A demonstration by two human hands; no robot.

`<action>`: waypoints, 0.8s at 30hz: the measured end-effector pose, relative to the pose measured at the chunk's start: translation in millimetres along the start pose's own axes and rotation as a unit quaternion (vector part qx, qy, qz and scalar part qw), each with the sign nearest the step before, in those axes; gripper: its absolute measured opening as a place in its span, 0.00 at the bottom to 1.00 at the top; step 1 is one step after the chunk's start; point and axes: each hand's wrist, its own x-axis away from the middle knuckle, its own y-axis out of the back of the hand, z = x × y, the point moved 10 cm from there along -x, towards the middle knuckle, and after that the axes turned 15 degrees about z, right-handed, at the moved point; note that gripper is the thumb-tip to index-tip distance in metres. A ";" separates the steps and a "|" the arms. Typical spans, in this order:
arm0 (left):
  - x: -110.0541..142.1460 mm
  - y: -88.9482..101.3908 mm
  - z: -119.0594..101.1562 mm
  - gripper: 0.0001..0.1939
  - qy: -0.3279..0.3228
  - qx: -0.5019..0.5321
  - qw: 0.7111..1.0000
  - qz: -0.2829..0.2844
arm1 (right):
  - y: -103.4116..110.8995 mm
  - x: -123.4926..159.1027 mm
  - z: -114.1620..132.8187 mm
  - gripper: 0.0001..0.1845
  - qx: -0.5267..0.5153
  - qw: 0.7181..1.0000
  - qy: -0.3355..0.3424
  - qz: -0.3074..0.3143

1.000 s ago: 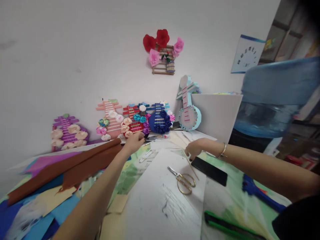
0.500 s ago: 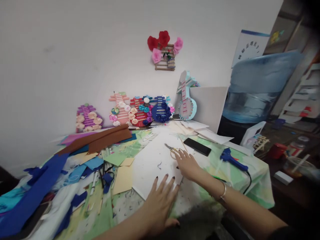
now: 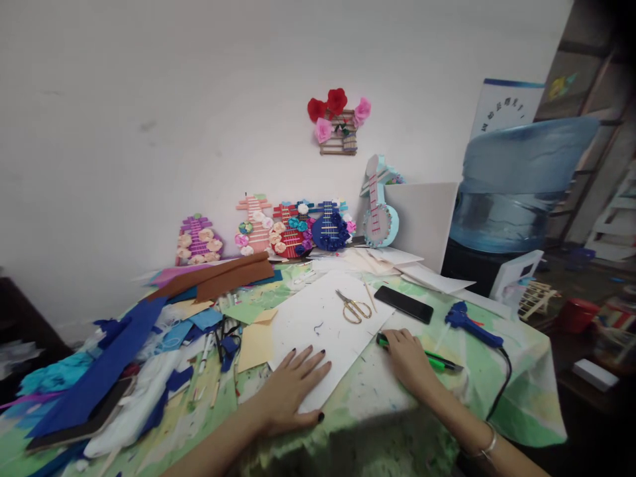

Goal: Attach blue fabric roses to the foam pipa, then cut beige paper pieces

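Observation:
My left hand [image 3: 291, 391] lies flat, fingers spread, on the near corner of a large white sheet [image 3: 322, 331] on the table. To its right, my right hand [image 3: 410, 361] rests on a green utility knife [image 3: 437, 361], with the fingers curled over its left end. Gold-handled scissors [image 3: 354, 307] lie on the far part of the sheet, beyond both hands. A thin wooden stick [image 3: 370, 297] lies just right of the scissors.
A black phone [image 3: 403, 304] and a blue glue gun [image 3: 470, 322] with its cord lie right of the sheet. Coloured foam sheets and scraps [image 3: 124, 351] pile up at the left. Paper guitar crafts [image 3: 293, 228] line the wall. A water bottle [image 3: 517, 185] stands at the back right.
My right hand has moved from beside the scissors to the green knife nearer the table's edge. My left hand has stayed flat on the sheet. The camera has pulled back.

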 end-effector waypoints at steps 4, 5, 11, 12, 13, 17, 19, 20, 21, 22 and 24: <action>4.3 -0.1 6.2 0.40 -0.014 0.005 1.000 -0.021 | 8.8 -4.7 -3.8 0.24 0.014 1.000 -0.007 -0.009; 4.2 -0.1 7.3 0.40 -0.016 0.005 1.000 -0.026 | 10.5 -7.0 -5.6 0.24 0.017 1.000 -0.009 -0.011; -1.2 3.3 15.8 0.40 -0.009 0.000 1.000 -0.021 | 14.9 -23.8 -20.3 0.27 0.033 0.999 -0.031 -0.005; -1.8 4.4 17.4 0.40 -0.006 0.000 1.000 -0.020 | 15.1 -26.5 -22.3 0.27 0.032 0.999 -0.032 0.000; -2.3 5.5 18.9 0.41 -0.004 -0.001 1.000 -0.019 | 15.7 -29.2 -23.8 0.26 0.031 0.999 -0.032 0.004; -2.0 6.9 38.3 0.41 0.037 -0.004 0.999 -0.023 | 25.0 -43.3 -22.8 0.22 0.016 0.999 -0.024 0.021; 2.6 7.9 66.0 0.37 0.111 -0.002 0.993 -0.036 | 33.9 -53.8 -13.5 0.19 0.004 1.000 -0.008 0.022; 7.3 8.7 84.0 0.35 0.162 -0.004 0.986 -0.046 | 38.4 -59.8 -5.0 0.18 -0.002 1.000 0.008 0.021; 12.8 10.9 98.9 0.33 0.194 -0.011 0.979 -0.063 | 42.3 -66.1 6.1 0.17 -0.007 0.999 0.029 0.020; 18.7 12.6 113.6 0.31 0.221 -0.016 0.972 -0.078 | 44.6 -72.3 19.8 0.17 -0.011 0.998 0.058 0.020; 33.7 11.4 146.8 0.28 0.292 -0.008 0.952 -0.087 | 44.3 -83.7 47.9 0.17 -0.017 0.993 0.113 0.024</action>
